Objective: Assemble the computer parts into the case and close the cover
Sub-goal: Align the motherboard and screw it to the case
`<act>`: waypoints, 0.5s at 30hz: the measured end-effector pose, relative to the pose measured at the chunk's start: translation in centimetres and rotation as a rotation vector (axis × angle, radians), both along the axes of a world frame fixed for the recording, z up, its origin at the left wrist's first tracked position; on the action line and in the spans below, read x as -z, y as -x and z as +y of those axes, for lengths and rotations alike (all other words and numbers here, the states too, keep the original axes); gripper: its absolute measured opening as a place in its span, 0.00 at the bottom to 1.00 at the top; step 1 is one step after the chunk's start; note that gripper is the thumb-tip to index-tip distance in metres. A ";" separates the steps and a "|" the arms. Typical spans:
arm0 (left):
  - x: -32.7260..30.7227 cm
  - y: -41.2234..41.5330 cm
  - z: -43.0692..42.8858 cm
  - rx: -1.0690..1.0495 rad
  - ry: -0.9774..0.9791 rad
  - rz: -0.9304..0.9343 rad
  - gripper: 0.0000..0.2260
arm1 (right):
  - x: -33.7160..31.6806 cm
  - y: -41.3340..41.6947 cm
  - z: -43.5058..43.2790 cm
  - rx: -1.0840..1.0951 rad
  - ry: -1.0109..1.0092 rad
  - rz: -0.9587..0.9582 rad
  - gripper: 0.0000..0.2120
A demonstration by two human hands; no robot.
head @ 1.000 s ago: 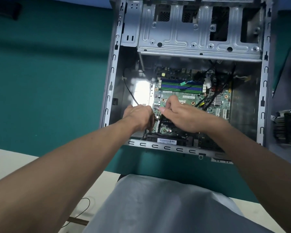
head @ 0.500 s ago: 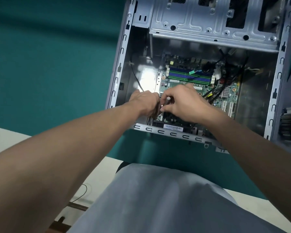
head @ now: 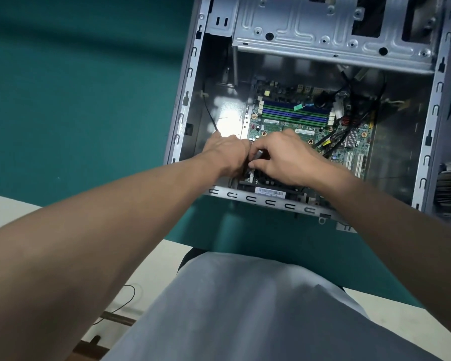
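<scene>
We're apparently fastening the motherboard inside the case: right hand pinching a small dark cylinder, left hand curled, its hold hidden. Next we're needing steady alignment.

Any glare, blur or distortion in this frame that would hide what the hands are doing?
Head view: strong glare on the case floor beside the motherboard; wide-angle lens splays the case walls; near forearms and teal table look soft; left hand and right hand are fairly sharp, yet cover what they work on.
</scene>
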State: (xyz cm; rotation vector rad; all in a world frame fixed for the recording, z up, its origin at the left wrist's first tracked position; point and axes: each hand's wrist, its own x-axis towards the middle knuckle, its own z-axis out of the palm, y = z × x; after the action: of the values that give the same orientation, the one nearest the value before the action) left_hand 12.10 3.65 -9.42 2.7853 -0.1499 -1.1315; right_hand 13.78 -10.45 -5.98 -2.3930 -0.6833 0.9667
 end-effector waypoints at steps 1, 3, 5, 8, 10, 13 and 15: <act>0.1 0.0 0.1 -0.013 0.006 0.004 0.13 | 0.0 0.1 0.1 -0.004 0.000 -0.001 0.03; 0.3 0.0 0.3 -0.030 0.016 -0.001 0.15 | 0.0 0.2 0.2 -0.019 0.004 -0.012 0.03; 0.5 0.0 0.5 -0.047 0.021 -0.013 0.16 | 0.1 0.2 0.2 -0.027 -0.001 -0.017 0.03; 0.9 0.1 0.8 -0.074 0.020 -0.011 0.14 | 0.1 0.2 0.3 -0.015 -0.008 -0.005 0.03; 1.0 0.2 0.9 -0.097 0.027 -0.006 0.12 | 0.2 0.1 0.2 0.003 -0.014 0.006 0.03; 1.1 0.1 1.0 -0.115 0.044 -0.007 0.09 | 0.3 0.1 0.3 0.009 -0.017 0.026 0.03; 1.0 0.1 0.9 -0.129 0.048 -0.014 0.09 | 0.4 0.2 0.4 0.012 -0.019 0.044 0.02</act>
State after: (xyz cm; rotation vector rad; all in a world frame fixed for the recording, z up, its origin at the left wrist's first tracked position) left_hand 11.98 4.60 -10.43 2.7177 0.0018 -1.0635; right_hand 13.60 -10.10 -6.39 -2.3492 -0.6588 1.0007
